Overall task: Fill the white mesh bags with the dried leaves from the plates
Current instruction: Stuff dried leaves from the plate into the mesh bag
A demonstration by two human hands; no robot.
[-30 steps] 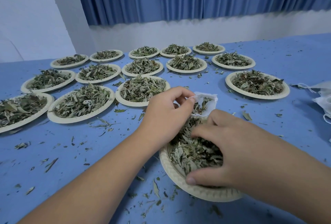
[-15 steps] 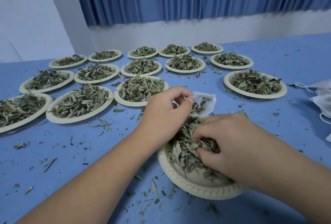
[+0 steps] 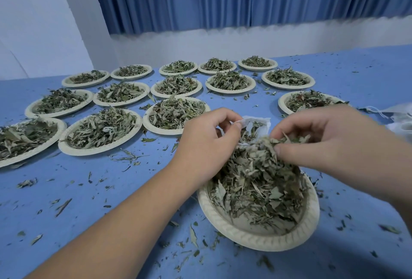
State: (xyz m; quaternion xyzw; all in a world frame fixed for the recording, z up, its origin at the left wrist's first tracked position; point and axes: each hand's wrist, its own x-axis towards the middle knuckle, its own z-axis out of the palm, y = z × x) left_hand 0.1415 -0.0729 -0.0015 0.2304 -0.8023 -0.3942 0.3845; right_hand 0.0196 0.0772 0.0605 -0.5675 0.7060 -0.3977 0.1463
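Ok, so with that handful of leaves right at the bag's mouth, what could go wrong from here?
The right hand pinches a loose clump of dried leaves that looks wider than the mouth of the mesh bag, so some may drop past it; bits already litter the table. The left hand pinches the bag by one edge only, so the mouth could fold shut as leaves push in.

matt ribbed paper plate; sheer mesh bag; brittle dry leaves.
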